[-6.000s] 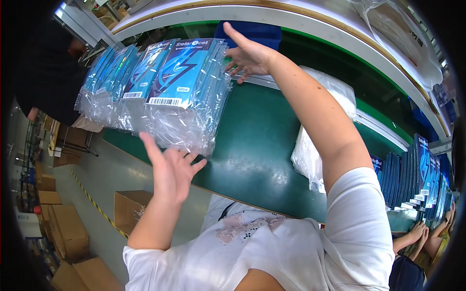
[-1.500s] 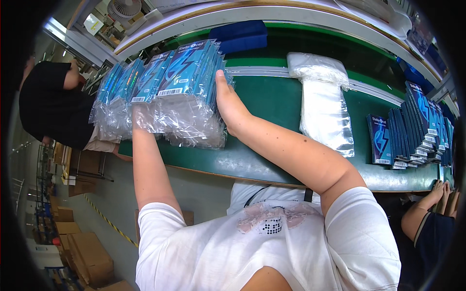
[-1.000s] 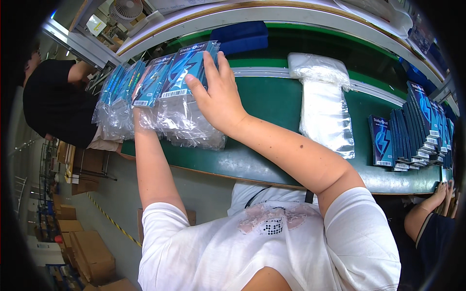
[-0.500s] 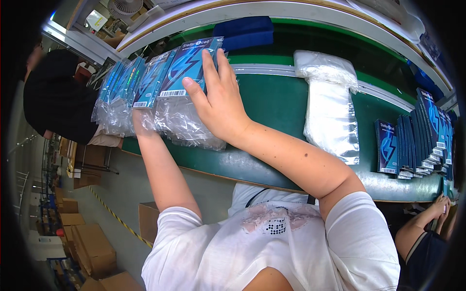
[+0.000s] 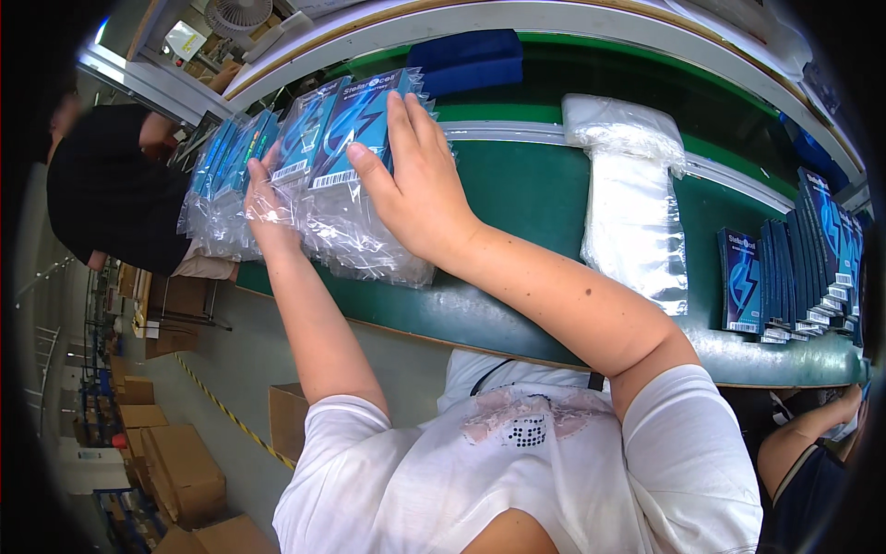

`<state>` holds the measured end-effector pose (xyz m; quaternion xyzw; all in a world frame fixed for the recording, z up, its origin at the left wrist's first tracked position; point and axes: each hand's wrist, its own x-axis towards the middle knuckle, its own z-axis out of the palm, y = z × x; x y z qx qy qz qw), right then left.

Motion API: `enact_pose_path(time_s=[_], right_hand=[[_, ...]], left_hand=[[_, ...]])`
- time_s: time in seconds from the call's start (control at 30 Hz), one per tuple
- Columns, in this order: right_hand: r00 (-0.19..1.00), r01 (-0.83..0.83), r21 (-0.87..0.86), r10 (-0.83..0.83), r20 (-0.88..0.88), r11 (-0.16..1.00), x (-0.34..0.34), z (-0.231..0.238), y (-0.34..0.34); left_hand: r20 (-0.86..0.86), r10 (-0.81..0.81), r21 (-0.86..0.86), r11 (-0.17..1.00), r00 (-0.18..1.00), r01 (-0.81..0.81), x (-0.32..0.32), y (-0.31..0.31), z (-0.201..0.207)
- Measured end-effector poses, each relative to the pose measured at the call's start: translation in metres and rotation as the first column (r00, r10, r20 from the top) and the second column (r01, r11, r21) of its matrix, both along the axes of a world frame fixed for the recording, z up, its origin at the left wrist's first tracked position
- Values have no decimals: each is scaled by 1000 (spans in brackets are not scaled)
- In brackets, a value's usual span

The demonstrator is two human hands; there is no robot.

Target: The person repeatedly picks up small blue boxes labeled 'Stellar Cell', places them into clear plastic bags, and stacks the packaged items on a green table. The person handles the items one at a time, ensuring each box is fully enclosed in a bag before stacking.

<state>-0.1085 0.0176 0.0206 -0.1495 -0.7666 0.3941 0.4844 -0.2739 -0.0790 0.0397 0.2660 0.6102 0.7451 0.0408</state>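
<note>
A row of blue flat boxes in clear plastic bags (image 5: 349,129) stands on the left part of the green table (image 5: 508,198), with loose bag ends hanging toward me. My right hand (image 5: 420,180) lies along the right side of this row, fingers stretched and thumb apart over the front box. My left hand (image 5: 265,198) is in a gap between two groups of bagged boxes, against the left side of the right-hand group. Its thumb and fingers point up and look extended, partly covered by clear plastic. More bagged boxes (image 5: 221,166) lean to its left.
A stack of clear empty bags (image 5: 632,203) lies mid-table. Several unbagged blue boxes (image 5: 741,277) stand at the right end. A dark blue bin (image 5: 466,63) sits behind the bagged row. One person in black (image 5: 111,185) is at the left, another person's arm (image 5: 803,429) at the lower right.
My left hand, mostly hidden behind the bagged boxes before, has come up into view between the groups. The boxes beside it have shifted slightly right and closer together. My right hand has barely moved.
</note>
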Motion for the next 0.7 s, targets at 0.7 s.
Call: enact_pose_path(time_s=[0.7], right_hand=[[986, 102, 520, -154, 57, 848, 1, 11, -15]], left_hand=[[-512, -209, -830, 371, 833, -417, -47, 43, 58]])
